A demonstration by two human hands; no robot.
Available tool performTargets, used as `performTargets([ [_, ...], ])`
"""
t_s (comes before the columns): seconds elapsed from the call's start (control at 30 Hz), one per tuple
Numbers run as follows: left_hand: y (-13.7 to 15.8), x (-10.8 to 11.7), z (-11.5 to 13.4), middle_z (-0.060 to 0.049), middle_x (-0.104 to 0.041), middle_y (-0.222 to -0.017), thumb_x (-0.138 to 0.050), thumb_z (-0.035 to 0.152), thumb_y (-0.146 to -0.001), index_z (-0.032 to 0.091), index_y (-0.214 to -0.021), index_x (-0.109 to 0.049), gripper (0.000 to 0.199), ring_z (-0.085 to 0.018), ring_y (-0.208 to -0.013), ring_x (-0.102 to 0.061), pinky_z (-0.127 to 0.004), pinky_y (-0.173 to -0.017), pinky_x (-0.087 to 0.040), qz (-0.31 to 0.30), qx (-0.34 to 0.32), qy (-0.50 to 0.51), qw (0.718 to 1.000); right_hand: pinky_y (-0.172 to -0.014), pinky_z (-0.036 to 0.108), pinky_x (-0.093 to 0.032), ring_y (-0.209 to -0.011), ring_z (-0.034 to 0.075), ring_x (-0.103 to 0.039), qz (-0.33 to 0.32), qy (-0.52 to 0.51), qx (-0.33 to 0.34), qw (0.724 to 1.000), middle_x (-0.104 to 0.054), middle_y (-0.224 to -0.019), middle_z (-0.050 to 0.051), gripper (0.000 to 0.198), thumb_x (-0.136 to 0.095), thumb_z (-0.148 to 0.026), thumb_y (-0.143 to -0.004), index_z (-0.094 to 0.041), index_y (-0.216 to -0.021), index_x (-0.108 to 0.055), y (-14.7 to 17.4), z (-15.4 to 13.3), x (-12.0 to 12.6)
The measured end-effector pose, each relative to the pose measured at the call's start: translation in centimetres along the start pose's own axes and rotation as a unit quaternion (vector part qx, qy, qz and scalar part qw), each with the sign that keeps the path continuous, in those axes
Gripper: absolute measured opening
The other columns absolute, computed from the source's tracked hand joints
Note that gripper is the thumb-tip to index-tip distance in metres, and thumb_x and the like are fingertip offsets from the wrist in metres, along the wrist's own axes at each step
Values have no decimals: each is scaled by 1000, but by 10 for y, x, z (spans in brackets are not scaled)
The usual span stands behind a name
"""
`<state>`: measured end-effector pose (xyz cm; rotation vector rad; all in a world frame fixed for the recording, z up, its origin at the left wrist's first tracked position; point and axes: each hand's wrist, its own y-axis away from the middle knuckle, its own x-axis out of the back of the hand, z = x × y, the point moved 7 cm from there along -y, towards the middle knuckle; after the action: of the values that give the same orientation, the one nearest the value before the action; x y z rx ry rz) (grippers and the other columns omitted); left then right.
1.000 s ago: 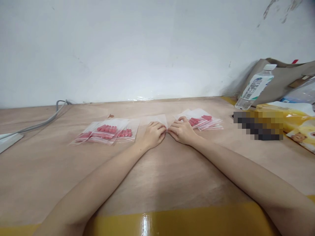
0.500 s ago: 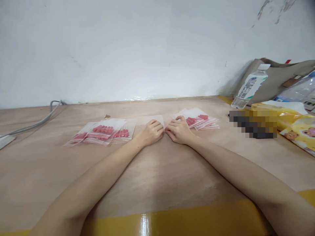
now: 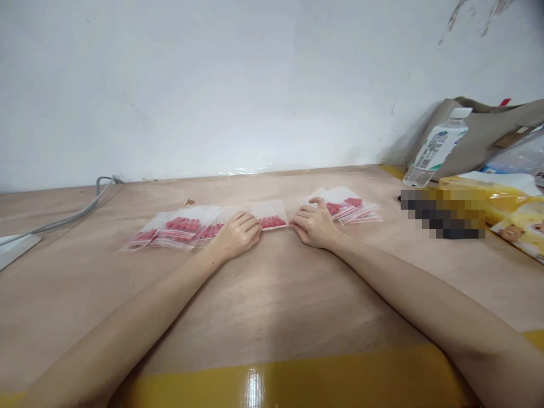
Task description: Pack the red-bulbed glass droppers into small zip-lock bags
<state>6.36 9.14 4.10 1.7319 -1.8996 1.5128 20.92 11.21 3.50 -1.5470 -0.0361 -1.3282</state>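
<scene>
A small clear zip-lock bag (image 3: 272,209) with a row of red capsule-shaped pieces lies on the table between my hands, its closure edge towards me. At its lower left corner, the curled fingers of my left hand (image 3: 240,233) pinch the edge. My right hand (image 3: 314,225) has thumb and fingers closed on the lower right corner, its index finger raised and bent. Left of my left hand, several similar filled bags (image 3: 178,226) overlap in a pile, one partly behind the hand. Another pile of filled bags (image 3: 351,204) sits just beyond my right hand.
Far right are a yellow soft pack (image 3: 505,195), a clear bottle (image 3: 437,147) leaning on a grey-beige bag (image 3: 484,130), and a blurred-out dark object (image 3: 446,218). A grey cable (image 3: 80,212) runs along the left. Behind the wooden tabletop (image 3: 255,306) rises a white wall (image 3: 191,85).
My left hand has slid left along the bag's near edge, uncovering the red pieces inside. My right hand stays at the right corner. The view has shifted slightly.
</scene>
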Motion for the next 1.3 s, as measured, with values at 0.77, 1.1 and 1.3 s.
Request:
performTargets([
  [0.77, 37, -9, -52, -17, -39, -133, -56, 73, -60, 17, -129, -42, 90, -32, -123, -35, -44, -101, -26, -309, 223, 148, 912, -71, 30, -35, -85, 19, -52, -51, -27, -2, 998, -64, -93, 6, 17, -44, -17, -85, -17, -83, -61, -9, -16, -15],
  [1.1, 65, -4, -72, -13, -54, -120, -51, 54, -75, 22, -127, -45, 61, -32, -109, -50, -54, -99, -22, -513, 298, 127, 795, -73, 28, -44, -94, 19, -57, -19, 35, 6, 999, -65, -99, 8, 25, -38, -4, -82, -16, -89, -59, 6, 42, 22],
  [1.3, 53, -16, -63, -14, -57, -114, -42, 49, -85, 22, -123, -52, 49, -30, -96, -59, -43, -85, -41, -394, 270, 135, 868, -75, 36, -45, -86, 24, -59, -74, 27, -111, 991, -65, -93, 11, 14, -51, -19, -75, -16, -83, -63, 45, 93, 52],
])
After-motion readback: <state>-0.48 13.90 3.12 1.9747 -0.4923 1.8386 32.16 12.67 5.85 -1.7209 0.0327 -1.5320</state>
